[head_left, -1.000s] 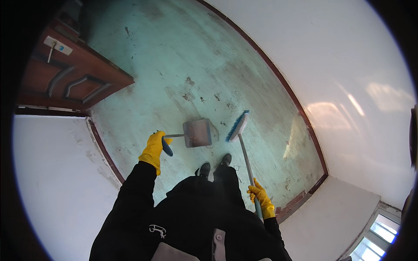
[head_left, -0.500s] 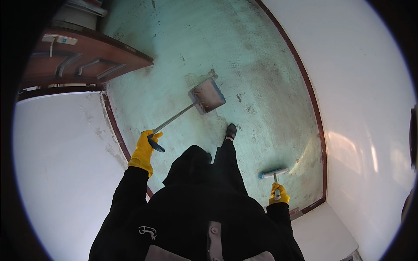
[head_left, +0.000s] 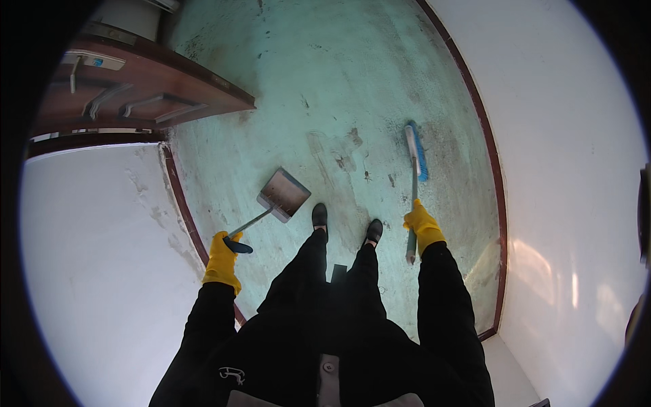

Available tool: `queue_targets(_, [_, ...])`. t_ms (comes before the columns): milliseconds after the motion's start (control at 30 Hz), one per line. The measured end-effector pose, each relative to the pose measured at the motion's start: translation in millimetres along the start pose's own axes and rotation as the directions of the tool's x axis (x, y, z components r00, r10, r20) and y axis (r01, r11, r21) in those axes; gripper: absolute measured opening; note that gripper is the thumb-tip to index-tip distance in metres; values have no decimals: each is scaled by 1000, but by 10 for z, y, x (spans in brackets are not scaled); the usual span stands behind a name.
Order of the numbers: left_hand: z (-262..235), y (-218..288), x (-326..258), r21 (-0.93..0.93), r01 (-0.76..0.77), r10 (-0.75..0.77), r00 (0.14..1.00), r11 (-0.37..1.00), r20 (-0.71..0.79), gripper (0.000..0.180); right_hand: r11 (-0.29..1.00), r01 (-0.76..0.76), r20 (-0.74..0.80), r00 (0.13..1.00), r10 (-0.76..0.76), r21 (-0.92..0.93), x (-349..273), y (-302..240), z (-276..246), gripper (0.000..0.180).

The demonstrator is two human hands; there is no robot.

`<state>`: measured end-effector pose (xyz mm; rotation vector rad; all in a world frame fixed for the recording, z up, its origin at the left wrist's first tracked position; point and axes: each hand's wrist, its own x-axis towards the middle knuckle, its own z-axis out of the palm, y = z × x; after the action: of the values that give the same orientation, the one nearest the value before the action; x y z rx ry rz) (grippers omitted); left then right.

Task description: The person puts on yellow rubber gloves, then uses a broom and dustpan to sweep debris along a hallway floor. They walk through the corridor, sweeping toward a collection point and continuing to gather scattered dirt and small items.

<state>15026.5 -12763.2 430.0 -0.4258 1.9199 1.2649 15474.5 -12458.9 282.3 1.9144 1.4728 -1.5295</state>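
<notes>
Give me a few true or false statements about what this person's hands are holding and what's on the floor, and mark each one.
1. The left hand holds the dustpan by its long handle. True.
2. The right hand is empty. False: it has its grip on the handle of the broom.
3. The broom's head has blue bristles. True.
4. Both hands are bare. False: each wears a yellow glove.
5. The dustpan's pan lies to the right of the broom head. False: it lies to its left, near the left shoe.
6. The floor is pale green with dark marks. True.
</notes>
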Motion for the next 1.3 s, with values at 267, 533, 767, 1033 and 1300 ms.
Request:
queue_targets(267, [-202,171,485,-209,65,-97,985,976,-143,26,617,546,358,838,-413,-567,-1059,-1254,1247,64])
queue_targets(533, [-290,337,671,-218,200,-194,980,955,50,30,765,520,512,807,-293,-381,-1386,-1458,1093,64])
queue_targets(767, [41,751,596,-296,102,-107,994,950,0,24,975,214,352,919,-179,-63,-1170,-1415,-84,66])
queue_targets(1033, [1439,1828,221,-280,102,-89,994,955,58,23,739,-23,140,985,-97,673,-243,-1871,-980,82])
queue_targets(1300, [2622,3019,171,-120,-115,126,988,986,90,27,347,-211,248,966,-65,914,851,-2349,-2391,14])
